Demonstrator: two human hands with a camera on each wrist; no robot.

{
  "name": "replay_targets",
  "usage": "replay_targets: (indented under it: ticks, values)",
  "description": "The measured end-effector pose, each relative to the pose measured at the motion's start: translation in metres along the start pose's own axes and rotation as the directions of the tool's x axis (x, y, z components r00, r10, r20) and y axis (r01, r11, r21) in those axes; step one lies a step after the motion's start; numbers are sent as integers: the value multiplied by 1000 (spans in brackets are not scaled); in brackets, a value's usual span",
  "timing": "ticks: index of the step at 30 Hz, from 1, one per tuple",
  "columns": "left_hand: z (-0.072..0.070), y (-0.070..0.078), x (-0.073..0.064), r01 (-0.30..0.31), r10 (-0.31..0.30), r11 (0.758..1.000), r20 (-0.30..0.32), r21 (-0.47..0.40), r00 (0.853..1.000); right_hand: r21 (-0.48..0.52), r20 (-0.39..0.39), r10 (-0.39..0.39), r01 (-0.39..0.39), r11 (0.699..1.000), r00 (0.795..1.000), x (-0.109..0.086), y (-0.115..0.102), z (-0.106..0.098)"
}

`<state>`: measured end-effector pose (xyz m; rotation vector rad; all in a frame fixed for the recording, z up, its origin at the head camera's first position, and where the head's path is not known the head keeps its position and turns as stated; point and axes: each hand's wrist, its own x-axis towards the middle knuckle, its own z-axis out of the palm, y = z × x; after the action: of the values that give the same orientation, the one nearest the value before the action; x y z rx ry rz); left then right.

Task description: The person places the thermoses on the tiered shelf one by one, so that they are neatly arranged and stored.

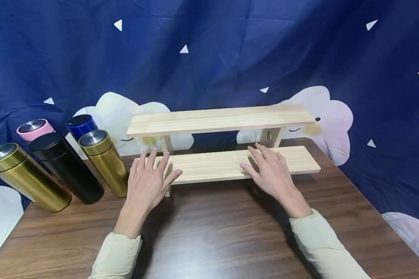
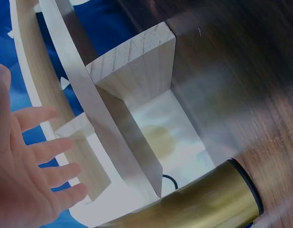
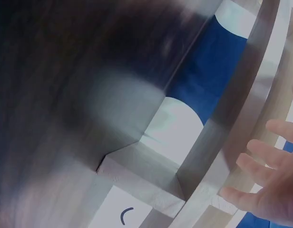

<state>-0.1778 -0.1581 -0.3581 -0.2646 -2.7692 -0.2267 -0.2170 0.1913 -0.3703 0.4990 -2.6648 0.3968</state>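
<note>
A pale wooden two-tier shelf stands at the back of the table. My left hand, fingers spread, is over the left end of its lower board. Over the right part of that board is my right hand, its fingers straight and slightly apart. Neither hand grips anything. In the left wrist view, the fingers overlap the shelf beside an upright support. The right wrist view has the fingers close over the board's edge, with another support below.
Left of the shelf stand several flasks: two gold ones, a black one, a pink one and a blue one. The brown wooden table ends at a blue patterned curtain.
</note>
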Motion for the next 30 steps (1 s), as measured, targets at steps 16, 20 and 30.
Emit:
replay_targets:
  ticks: [16, 20, 30]
  values:
    - [-7, -14, -6, 3, -8, 997, -68, -74, 998, 159, -57, 38, -28, 987, 998, -7, 24, -11]
    - [-9, -19, -9, 2, -17, 995, -146, -100, 989, 219, -59, 59, -45, 975, 997, -9, 33, -14]
    - [-9, -28, -14, 66, -124, 972, -257, -225, 958, 326, -54, 81, -59, 943, 995, -14, 53, -22]
